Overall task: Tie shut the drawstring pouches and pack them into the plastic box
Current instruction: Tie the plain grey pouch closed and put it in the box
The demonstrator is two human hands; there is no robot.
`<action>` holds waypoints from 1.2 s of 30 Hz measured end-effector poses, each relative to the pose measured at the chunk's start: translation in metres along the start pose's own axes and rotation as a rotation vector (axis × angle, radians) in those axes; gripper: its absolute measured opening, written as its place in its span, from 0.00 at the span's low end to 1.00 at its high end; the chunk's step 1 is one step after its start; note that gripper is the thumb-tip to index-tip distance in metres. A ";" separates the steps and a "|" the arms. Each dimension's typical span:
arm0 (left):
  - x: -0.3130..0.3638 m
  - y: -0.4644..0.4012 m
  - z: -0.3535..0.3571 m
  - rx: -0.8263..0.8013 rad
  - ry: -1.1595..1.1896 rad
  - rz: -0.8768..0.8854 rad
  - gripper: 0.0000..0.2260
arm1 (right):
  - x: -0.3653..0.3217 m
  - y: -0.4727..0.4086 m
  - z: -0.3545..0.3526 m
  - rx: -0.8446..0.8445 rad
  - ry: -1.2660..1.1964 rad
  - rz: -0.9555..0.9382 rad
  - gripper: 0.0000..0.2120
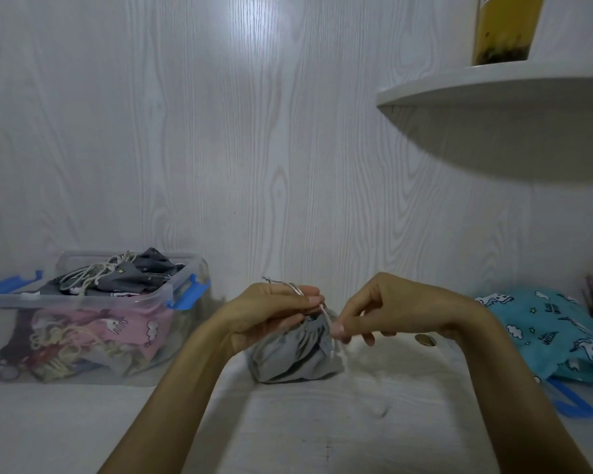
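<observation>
My fingers hid the neck of the grey pouch [297, 354], which sat on the counter [322, 432] to the right of the plastic box [93, 319]. My left hand [271, 313] gripped its cord [326, 314] above the neck; my right hand [387, 309] pinched the same cord beside the pouch.

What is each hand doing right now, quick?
Left hand: fingers curled, gripping the cream drawstring of the grey pouch.
Right hand: pinching the same drawstring just above the pouch.
</observation>
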State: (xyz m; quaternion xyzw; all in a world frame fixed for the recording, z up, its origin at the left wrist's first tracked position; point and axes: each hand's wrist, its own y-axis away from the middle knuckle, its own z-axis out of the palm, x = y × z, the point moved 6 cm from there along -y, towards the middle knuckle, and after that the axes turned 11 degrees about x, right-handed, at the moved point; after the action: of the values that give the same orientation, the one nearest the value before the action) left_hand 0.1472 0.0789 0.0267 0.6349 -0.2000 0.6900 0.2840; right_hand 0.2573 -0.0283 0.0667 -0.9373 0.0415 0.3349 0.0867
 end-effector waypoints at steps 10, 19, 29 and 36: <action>0.020 0.007 -0.004 0.048 -0.378 0.318 0.06 | 0.011 -0.021 0.017 0.178 -0.160 0.046 0.06; 0.031 0.006 -0.020 0.383 -0.522 0.660 0.06 | 0.019 -0.029 0.022 0.217 -0.422 0.072 0.09; 0.024 0.002 -0.022 0.435 -0.588 0.721 0.03 | 0.038 -0.039 0.047 0.058 -0.733 0.309 0.10; 0.018 -0.007 -0.022 0.308 -0.511 0.651 0.04 | 0.035 -0.036 0.007 0.762 0.027 0.094 0.04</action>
State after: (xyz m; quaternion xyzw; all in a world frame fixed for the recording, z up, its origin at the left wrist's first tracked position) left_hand 0.1345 0.1007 0.0415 0.7240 -0.3482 0.5861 -0.1047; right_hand 0.2844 0.0073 0.0441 -0.8395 0.2070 0.2866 0.4127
